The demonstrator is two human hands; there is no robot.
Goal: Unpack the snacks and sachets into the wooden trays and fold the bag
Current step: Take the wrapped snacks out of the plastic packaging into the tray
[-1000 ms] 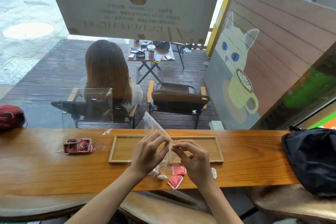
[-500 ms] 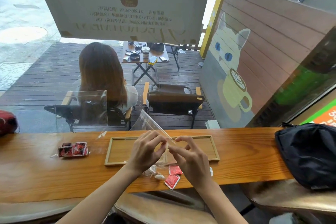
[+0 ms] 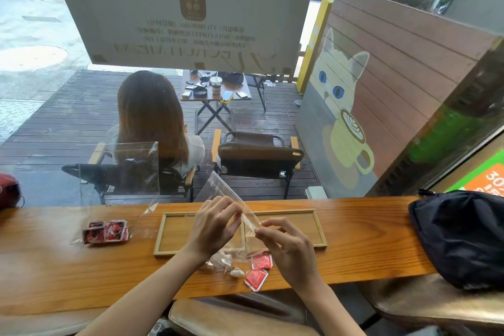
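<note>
Window-side counter (image 3: 54,267): tray (image 3: 286,244) bare, sachets (image 3: 259,271) loose beside it near my edge. Both hands, left (image 3: 215,226) and right (image 3: 289,248), pinch the clear bag (image 3: 231,196); folding looks barely begun, sorting undone.

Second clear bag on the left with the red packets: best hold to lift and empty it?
Probably pinch the clear plastic bag by its upright empty top edge, coming from above. The red packets sit at its bottom on the wooden counter, so the film above them stands free and thin, easy to pinch.
</note>
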